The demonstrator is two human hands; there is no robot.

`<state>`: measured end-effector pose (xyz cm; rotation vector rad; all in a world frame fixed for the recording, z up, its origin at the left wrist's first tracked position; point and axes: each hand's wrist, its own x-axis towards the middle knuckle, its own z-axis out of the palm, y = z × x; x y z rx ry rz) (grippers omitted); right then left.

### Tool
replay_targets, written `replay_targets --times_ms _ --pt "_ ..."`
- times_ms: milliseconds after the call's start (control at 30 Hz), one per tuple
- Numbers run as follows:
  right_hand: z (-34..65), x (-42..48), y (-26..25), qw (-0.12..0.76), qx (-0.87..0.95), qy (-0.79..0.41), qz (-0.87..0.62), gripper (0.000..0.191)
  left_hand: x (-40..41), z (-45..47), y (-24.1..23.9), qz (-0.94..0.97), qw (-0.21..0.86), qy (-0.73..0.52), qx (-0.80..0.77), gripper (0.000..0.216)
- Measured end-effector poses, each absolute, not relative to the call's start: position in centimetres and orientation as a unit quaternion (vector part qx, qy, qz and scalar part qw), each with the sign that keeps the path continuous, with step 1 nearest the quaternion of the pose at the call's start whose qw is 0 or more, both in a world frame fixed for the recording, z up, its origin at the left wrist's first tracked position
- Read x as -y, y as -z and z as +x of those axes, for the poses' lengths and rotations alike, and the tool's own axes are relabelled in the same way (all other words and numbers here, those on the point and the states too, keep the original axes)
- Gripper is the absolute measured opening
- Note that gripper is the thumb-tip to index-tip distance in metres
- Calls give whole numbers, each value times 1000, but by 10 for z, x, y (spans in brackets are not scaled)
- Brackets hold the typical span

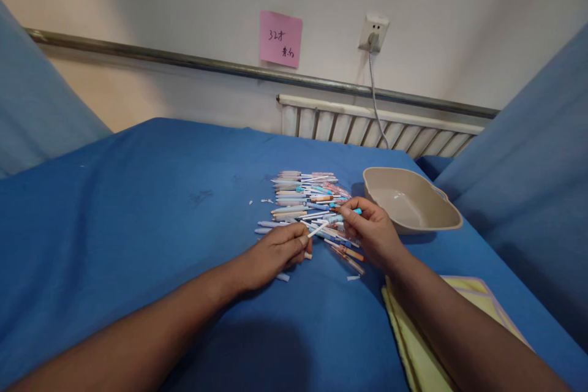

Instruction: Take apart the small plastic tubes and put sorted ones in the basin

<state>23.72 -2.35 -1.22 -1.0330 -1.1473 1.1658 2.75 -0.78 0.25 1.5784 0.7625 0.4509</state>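
My left hand (pixel 282 249) is closed in a pinch on a thin white stick (pixel 318 229) that looks like a pen refill. The stick slants up to the right, toward a light blue pen part (pixel 337 218) with a bright blue end, pinched in my right hand (pixel 371 228). Whether stick and pen part are joined cannot be made out. Under and behind both hands spreads a pile of pens and pen parts (pixel 289 201), pale barrels to the left and coloured, clear and orange pieces to the right.
A beige basin (pixel 411 199) stands right of the pile. Below it a folded yellow cloth (pixel 463 294) lies partly under my right forearm. Small white bits (pixel 353 278) are scattered on the blue cover (pixel 138 208). Behind are a radiator (pixel 340 125), a rail and a plugged-in cable.
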Motion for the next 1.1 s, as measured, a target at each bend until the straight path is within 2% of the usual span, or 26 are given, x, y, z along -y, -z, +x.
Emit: replay_targets --times_ms 133,267,400,567,867,1100 --pt "234 26 16 528 538 -477 -452 23 10 28 -4 729 565 -177 -343 24" --pt "225 34 16 472 598 -472 -444 23 18 30 -6 793 454 -180 -365 13" --pt "220 41 13 458 631 -454 -432 20 27 31 -11 826 377 -165 -385 35" --pt "220 44 13 447 655 -416 -445 15 31 31 -17 836 365 -151 -381 48" --pt "217 47 15 435 692 -343 -462 14 33 32 -15 834 361 -159 -386 45" --pt "220 48 10 404 761 -305 -406 8 30 31 -11 819 384 -192 -380 47"
